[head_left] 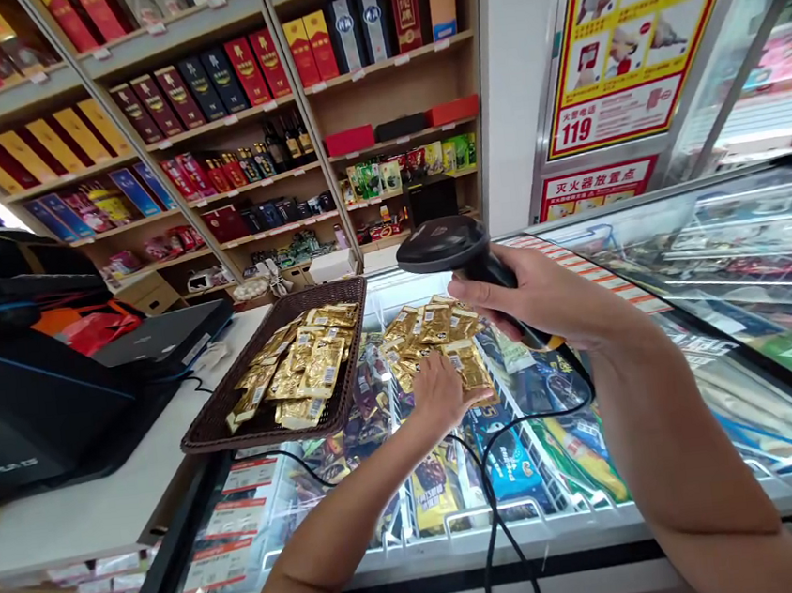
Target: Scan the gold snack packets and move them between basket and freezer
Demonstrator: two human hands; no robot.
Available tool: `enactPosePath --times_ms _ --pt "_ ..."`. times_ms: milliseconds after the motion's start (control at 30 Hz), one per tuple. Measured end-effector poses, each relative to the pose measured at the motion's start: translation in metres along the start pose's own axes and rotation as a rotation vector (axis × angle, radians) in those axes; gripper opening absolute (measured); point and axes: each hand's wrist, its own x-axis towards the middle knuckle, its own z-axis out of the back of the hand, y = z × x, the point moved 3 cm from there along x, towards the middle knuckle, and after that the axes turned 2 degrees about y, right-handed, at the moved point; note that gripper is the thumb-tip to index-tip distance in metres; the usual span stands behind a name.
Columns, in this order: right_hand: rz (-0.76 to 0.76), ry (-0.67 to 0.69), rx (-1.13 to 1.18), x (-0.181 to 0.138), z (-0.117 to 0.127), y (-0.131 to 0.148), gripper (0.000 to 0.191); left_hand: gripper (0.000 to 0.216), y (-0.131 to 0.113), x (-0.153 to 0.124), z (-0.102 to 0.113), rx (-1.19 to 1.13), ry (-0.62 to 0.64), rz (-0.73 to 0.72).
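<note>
My right hand (518, 295) is wrapped round the grip of a black barcode scanner (445, 242), held up above the glass. The scanner's head points away to the left, over a pile of gold foil packets (434, 323). My left hand (438, 390) lies on the near side of that pile, its thumb stretched out to the right and its fingertips against the packets. A black cable (490, 480) hangs from the scanner and loops over the glass. Left of the pile, a brown woven basket (202, 435) holds several more gold packets (303, 358).
Under the glass top, the chest freezer (398, 584) shows wire baskets of packaged ice cream. A black checkout machine (30, 391) stands on the white counter (106, 497) at left. Shelves of boxed bottles (204, 85) line the back; a fire-safety poster (630, 36) hangs at right.
</note>
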Motion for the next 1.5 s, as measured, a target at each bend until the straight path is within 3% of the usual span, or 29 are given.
enactPosePath --times_ms 200,333,400,433,533,667,900,1067,1167,1333,1500 --pt "0.013 -0.015 0.003 0.0 0.002 -0.004 0.049 0.062 0.0 0.001 0.005 -0.253 0.15 -0.041" --pt "0.015 -0.025 -0.024 0.0 0.003 -0.006 0.049 0.042 0.025 0.001 0.037 -0.442 0.204 -0.037" --pt "0.014 -0.028 -0.027 0.0 0.003 -0.007 0.048 0.033 0.048 0.0 0.065 -0.548 0.161 -0.026" --pt "0.014 -0.027 -0.022 0.0 0.001 -0.007 0.048 0.03 0.062 -0.001 0.081 -0.664 0.072 0.006" --pt "0.006 -0.005 0.012 0.002 -0.006 -0.006 0.046 0.03 0.104 -0.008 0.121 -0.715 -0.106 0.075" --pt "-0.017 0.07 0.052 0.004 -0.02 -0.005 0.044 0.045 0.139 -0.021 0.149 -0.717 -0.238 0.154" --pt "-0.061 0.189 0.018 0.004 -0.033 -0.009 0.045 0.049 0.146 -0.033 0.156 -0.732 -0.282 0.211" --pt "-0.079 0.211 -0.031 0.004 -0.033 -0.011 0.045 0.041 0.143 -0.031 0.155 -0.722 -0.234 0.112" --pt "-0.076 0.218 -0.035 0.005 -0.033 -0.011 0.044 0.043 0.141 -0.031 0.155 -0.701 -0.241 0.128" --pt "-0.078 0.202 -0.012 0.003 -0.033 -0.009 0.044 0.045 0.155 -0.034 0.156 -0.547 -0.235 0.293" --pt "-0.082 0.17 0.017 0.003 -0.033 -0.005 0.046 0.039 0.202 -0.04 0.16 -0.39 -0.299 0.513"
